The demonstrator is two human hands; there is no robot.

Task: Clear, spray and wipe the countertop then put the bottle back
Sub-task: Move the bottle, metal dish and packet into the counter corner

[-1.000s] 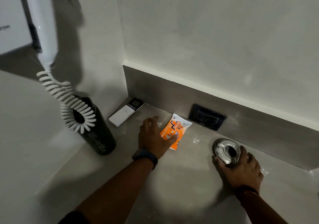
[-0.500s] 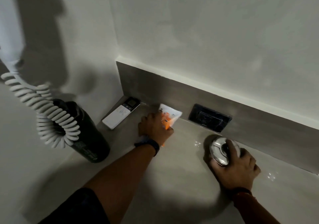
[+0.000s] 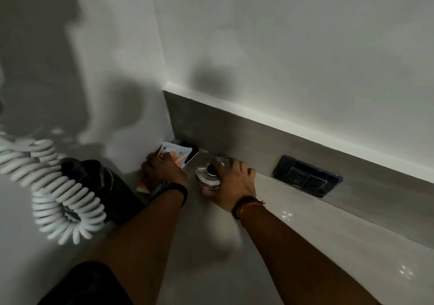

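My left hand (image 3: 164, 174) presses down on an orange and white packet (image 3: 175, 155) in the back left corner of the grey countertop (image 3: 211, 253). The packet lies over the remote (image 3: 193, 151), of which only the dark end shows. My right hand (image 3: 234, 182) grips a shiny round metal dish (image 3: 207, 175) just right of the packet, close to the backsplash. A black bottle (image 3: 110, 187) stands at the left wall beside my left forearm.
A white coiled cord (image 3: 58, 187) hangs over the black bottle on the left. A black wall socket (image 3: 305, 175) sits in the grey backsplash to the right of my hands. White walls close the corner behind and to the left.
Both hands slid left toward the corner. The packet went from the open counter onto the remote, and the metal dish moved from below the socket to beside the packet.
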